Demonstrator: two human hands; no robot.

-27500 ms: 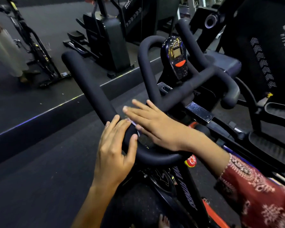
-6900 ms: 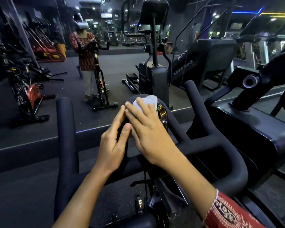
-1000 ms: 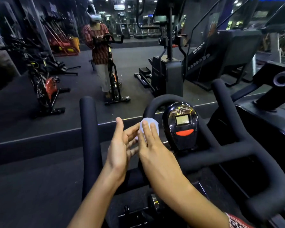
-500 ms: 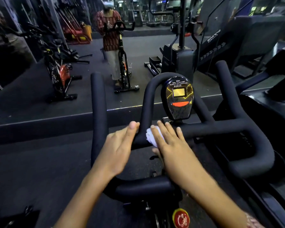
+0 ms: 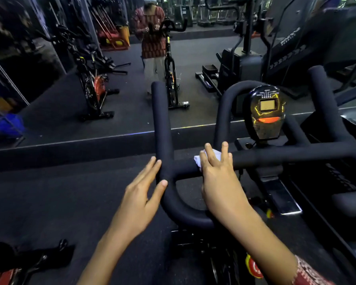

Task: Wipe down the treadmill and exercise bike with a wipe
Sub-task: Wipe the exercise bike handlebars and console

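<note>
The right hand [image 5: 220, 182] carried the wipe [image 5: 197, 160] down from the console [image 5: 266, 112] onto the handlebar crossbar [image 5: 286, 156] — the left hand [image 5: 140, 200] shifted out against the left prong [image 5: 161, 120].

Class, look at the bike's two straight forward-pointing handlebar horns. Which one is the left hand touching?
The left horn: the left hand touches its base. The right horn, beyond the console, has no hand on it.

Right hand [image 5: 218, 182] spread flat over a white wipe [image 5: 197, 160], pressing it on the crossbar of the exercise bike handlebar [image 5: 296, 155]; left hand [image 5: 140, 200], fingers straight, touching the left grip [image 5: 161, 120]; console [image 5: 266, 112] near the wipe's right; mirror [image 5: 49, 79] ahead
</note>
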